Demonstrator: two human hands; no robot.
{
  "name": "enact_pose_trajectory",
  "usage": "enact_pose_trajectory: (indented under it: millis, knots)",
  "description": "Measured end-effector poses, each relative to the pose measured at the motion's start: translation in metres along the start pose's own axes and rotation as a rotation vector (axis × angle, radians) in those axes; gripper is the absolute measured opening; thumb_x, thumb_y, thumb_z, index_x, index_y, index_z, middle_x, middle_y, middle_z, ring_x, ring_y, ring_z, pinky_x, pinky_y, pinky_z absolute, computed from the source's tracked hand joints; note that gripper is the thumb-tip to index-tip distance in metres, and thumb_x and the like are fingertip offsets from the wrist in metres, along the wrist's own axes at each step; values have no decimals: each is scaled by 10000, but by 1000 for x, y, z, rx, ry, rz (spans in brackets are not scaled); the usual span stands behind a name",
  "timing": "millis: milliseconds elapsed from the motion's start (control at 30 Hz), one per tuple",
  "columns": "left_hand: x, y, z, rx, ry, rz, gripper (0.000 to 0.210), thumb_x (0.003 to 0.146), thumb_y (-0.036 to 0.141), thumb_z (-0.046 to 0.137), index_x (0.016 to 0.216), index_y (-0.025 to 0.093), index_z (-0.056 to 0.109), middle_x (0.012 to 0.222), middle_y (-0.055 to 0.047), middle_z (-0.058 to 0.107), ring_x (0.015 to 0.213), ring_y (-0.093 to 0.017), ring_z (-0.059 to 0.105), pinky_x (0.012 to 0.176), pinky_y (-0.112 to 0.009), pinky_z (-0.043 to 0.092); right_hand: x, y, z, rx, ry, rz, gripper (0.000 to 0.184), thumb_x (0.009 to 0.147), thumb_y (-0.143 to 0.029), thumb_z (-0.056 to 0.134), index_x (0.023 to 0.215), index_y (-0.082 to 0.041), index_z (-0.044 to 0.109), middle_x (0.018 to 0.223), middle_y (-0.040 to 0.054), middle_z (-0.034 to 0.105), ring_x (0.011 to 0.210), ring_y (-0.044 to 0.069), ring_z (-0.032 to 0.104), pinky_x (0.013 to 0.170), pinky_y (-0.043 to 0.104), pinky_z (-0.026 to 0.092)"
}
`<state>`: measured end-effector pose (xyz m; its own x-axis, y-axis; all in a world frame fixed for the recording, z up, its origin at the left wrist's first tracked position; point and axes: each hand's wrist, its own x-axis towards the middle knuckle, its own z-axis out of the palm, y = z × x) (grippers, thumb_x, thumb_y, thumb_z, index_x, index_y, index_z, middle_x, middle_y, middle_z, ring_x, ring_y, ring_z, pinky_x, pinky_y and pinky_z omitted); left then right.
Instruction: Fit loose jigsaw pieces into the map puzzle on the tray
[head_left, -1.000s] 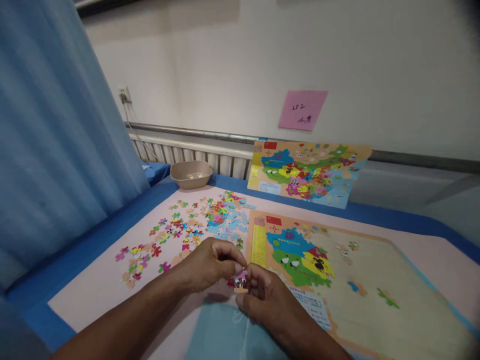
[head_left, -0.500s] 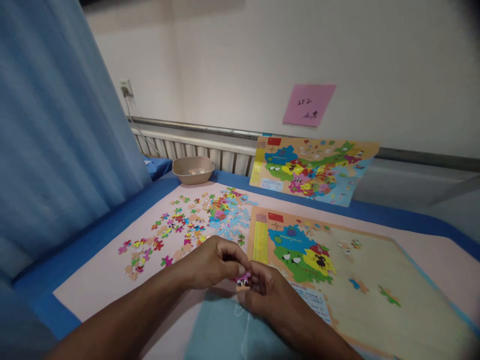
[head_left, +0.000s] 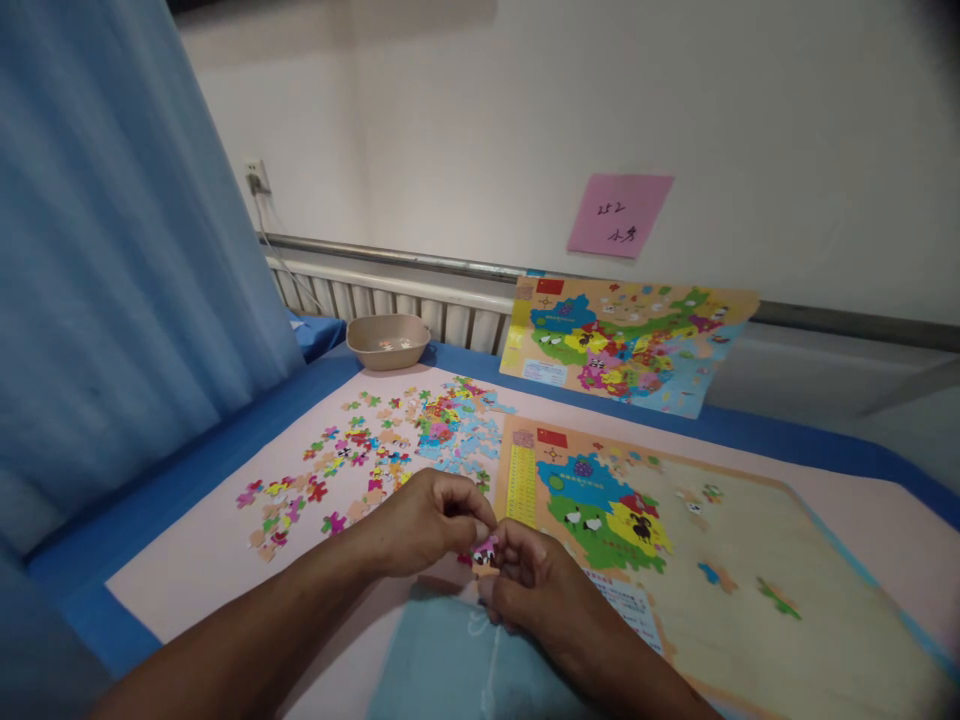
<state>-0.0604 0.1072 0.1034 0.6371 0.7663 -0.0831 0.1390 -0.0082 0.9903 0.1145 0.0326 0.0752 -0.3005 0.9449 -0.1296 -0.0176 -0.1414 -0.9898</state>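
Observation:
Between my two hands, close to my body, are puzzle pieces (head_left: pixel 486 556) in pink and tan with a black-and-white patch. My left hand (head_left: pixel 427 525) pinches them from the left and above, its thumb and forefinger together. My right hand (head_left: pixel 529 580) grips them from the right, thumb below and fingers curled. The fingers partly hide the pieces, so I cannot tell how many there are. Just right of my hands lies the puzzle board (head_left: pixel 750 640), its left part filled with a joined colourful map (head_left: pixel 592 500). A few loose pieces (head_left: pixel 780 597) rest on its bare part.
Many loose puzzle pieces (head_left: pixel 352 450) spread over the pink sheet (head_left: pixel 195 560) at left. A beige basin (head_left: pixel 388 345) stands at the back. A printed map picture (head_left: pixel 630 345) leans on the wall, under a pink note (head_left: pixel 621 215). A blue curtain (head_left: pixel 127 250) hangs at left.
Both hands stay in nearly the same place. The piece between them has tilted slightly, and more tan shows below its pink part. The rest lies as before.

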Motion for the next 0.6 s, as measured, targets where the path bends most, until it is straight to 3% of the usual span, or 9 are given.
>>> enact_pose_trajectory:
  millis: [233,600]
  knots:
    - [2,-3,-1,-46,51,-34,160,683,247,677,793,138,716,643,19,644,554,-78,520,536,-206,392,1,-1,3,113,10,31,254,675,-280,655,869,-182,525,663,-23,599,592,140,557,525,211,450]
    - [6,0,5,-170,128,-80,152,614,246,695,729,150,669,578,33,620,464,-70,507,457,-192,374,-1,-3,5,175,59,46,311,723,-334,704,906,-178,507,681,-6,637,563,128,579,547,213,467]
